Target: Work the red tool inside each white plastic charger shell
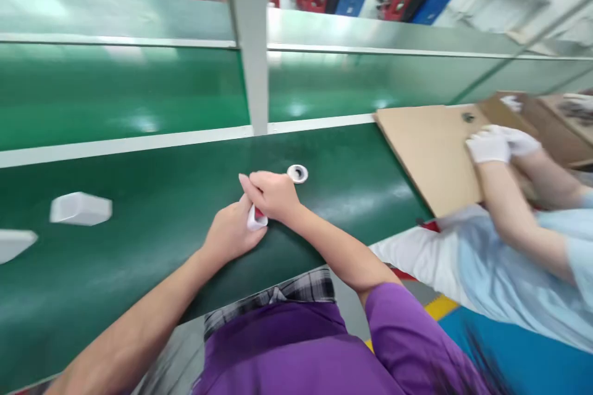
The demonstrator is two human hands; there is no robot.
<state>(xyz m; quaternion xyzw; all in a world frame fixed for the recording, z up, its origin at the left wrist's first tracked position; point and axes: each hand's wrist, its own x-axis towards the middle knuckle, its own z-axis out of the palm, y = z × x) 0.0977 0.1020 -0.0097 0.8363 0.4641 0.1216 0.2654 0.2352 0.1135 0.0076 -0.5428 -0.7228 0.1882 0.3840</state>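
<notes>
My left hand [232,229] is closed around a small white plastic housing [256,220], its open end facing me. Something red shows inside that opening. Over the top of the housing, my right hand [274,195] is closed with its fingers curled against my left fingers; whether it also pinches a small part is hidden. Just beyond my right knuckles, a white ring with a dark centre [297,173] lies on the green work surface [152,247].
Two more white housings [81,208] lie at the left, one cut off by the frame edge. A pale upright post [254,43] stands ahead. At the right, a co-worker's gloved hands [503,143] rest over a cardboard sheet [426,148] beside open boxes.
</notes>
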